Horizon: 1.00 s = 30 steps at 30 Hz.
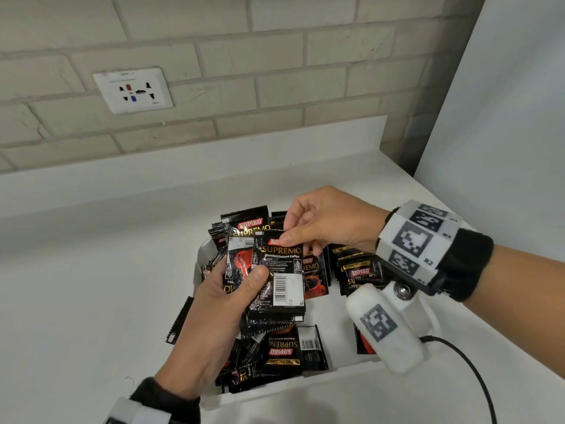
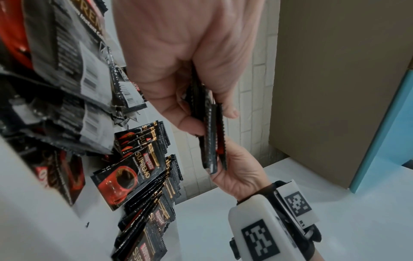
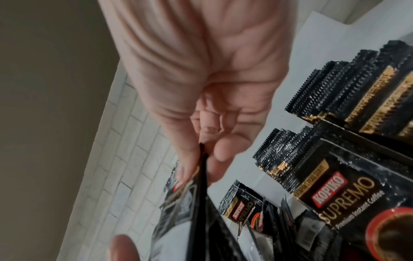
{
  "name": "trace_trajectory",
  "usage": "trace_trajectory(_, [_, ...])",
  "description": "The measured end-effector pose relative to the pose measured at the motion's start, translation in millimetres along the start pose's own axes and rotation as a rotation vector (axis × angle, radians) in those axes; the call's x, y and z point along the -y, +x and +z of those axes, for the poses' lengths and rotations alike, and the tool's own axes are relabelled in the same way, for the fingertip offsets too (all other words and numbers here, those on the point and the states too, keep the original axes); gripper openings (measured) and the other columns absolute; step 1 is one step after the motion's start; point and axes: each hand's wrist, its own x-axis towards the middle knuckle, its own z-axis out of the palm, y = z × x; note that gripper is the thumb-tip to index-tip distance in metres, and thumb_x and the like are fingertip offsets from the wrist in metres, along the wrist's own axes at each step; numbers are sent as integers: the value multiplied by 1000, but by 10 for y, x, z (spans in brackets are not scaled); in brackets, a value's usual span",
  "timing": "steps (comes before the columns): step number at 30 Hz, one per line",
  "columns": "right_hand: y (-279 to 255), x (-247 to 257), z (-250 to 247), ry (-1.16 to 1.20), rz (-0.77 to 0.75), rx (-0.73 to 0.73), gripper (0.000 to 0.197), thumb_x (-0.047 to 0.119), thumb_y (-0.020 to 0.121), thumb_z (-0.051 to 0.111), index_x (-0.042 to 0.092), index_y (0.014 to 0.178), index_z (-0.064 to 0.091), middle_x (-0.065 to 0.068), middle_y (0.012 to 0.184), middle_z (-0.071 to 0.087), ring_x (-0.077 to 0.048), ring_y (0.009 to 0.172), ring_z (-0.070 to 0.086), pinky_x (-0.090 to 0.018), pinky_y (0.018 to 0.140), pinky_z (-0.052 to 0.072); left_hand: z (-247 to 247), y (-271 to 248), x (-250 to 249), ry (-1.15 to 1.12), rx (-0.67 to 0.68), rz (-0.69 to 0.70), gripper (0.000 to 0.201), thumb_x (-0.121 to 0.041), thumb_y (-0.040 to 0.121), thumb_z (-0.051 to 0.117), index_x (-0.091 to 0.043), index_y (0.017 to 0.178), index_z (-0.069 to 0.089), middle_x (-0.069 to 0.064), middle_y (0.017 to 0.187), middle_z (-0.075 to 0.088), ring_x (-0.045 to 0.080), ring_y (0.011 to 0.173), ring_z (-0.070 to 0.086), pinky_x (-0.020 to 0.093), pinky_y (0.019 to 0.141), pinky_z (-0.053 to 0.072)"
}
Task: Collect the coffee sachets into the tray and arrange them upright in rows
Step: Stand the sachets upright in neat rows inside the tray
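Head view: over a white tray [image 1: 201, 255] on a white counter [image 1: 91, 286], the left hand [image 1: 220, 304] grips a stack [image 1: 275, 289] of black coffee sachets, thumb curled across the front, while the right hand [image 1: 330, 221] pinches the top edge of the front sachet between thumb and forefinger. More sachets stand in rows [image 1: 357, 267] at the tray's far side; others lie loose [image 1: 275, 356] at the near end. The packs look light, thin and glossy, likely to slide on each other, so a hold by the crimped edge or across the flat faces seems safest. The wrist camera hides part of the tray's right side.

Left wrist view: the left hand [image 2: 178, 61] clamps the stack [image 2: 212, 134] edge-on; the right hand [image 2: 241, 173] meets it from below. Standing rows [image 2: 152, 176] lean slightly. How many sachets are held cannot be counted.

Right wrist view: the right hand [image 3: 201, 84] nips one serrated edge [image 3: 202, 169], the other fingers curled loosely. Upright rows [image 3: 335, 180] show at right; the tray floor is mostly hidden.
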Motion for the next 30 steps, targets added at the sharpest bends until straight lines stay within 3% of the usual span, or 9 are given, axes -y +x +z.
trace_trajectory(3, [-19, -7, -46, 1, -4, -28, 19, 5, 74, 72, 12, 76, 55, 4, 55, 62, -7, 47, 55, -15, 44, 47, 17, -2, 14, -59, -23, -19, 46, -44, 55, 84, -33, 96, 69, 5, 102, 73, 22, 92, 71, 33, 71, 58])
trace_trajectory(4, [-28, -2, -68, -14, -9, -42, 18, 6, 75, 72, 12, 76, 55, 4, 55, 62, -7, 47, 55, -16, 45, 48, 12, -1, 22, -70, -47, -28, 38, -35, 65, 76, -30, 102, 67, 5, 101, 73, 22, 91, 71, 35, 73, 58])
trace_trajectory(6, [-45, 12, -128, -30, -17, -67, 16, 6, 77, 70, 13, 76, 56, 1, 59, 62, -9, 50, 56, -18, 47, 50, -5, 0, 22, -54, -93, -37, 37, -24, 72, 64, -23, 109, 62, 6, 96, 74, 21, 84, 72, 36, 71, 57])
trace_trajectory(10, [-88, 52, -283, 65, -10, -103, 14, -3, 82, 61, 11, 78, 62, -2, 70, 60, -5, 51, 57, -16, 49, 52, -58, 4, -22, -22, -175, 17, 56, -32, 60, 76, -16, 111, 61, 6, 89, 75, 18, 72, 72, 25, 54, 56])
trace_trajectory(14, [-115, 58, -329, 110, -6, -102, 14, -4, 83, 59, 9, 82, 64, -4, 74, 61, -3, 52, 60, -15, 48, 52, -86, 41, -5, -7, -206, 21, 42, -23, 68, 64, -17, 109, 61, 4, 87, 75, 17, 72, 72, 25, 56, 56])
trace_trajectory(18, [-107, 44, -216, 29, -13, -55, 15, -2, 83, 61, 13, 80, 60, -6, 73, 62, -6, 54, 59, -16, 48, 53, -15, 29, 22, -7, -128, -53, 32, -27, 73, 60, -23, 105, 62, 6, 94, 75, 20, 83, 72, 29, 66, 59])
trace_trajectory(20, [-88, 26, -143, -69, -32, -46, 16, 2, 83, 63, 17, 79, 58, -4, 72, 63, -7, 58, 59, -16, 47, 51, 26, 13, 17, -33, -88, -83, 37, -29, 73, 60, -24, 109, 62, 7, 99, 74, 22, 89, 71, 31, 69, 59])
trace_trajectory(24, [-54, -13, -39, -158, -62, -36, 19, 4, 83, 64, 20, 76, 57, -1, 69, 63, 1, 51, 57, -15, 47, 48, 60, -9, 1, -50, -74, -93, 46, -21, 68, 64, -13, 113, 61, 11, 98, 73, 25, 86, 71, 29, 65, 59])
trace_trajectory(30, [-82, 100, -141, -156, -32, -62, 18, 3, 85, 61, 19, 78, 64, -1, 78, 66, -12, 63, 58, -15, 48, 49, -26, -11, -33, -9, -174, -23, 41, -18, 68, 71, -16, 107, 62, 9, 94, 74, 23, 80, 72, 27, 59, 58])
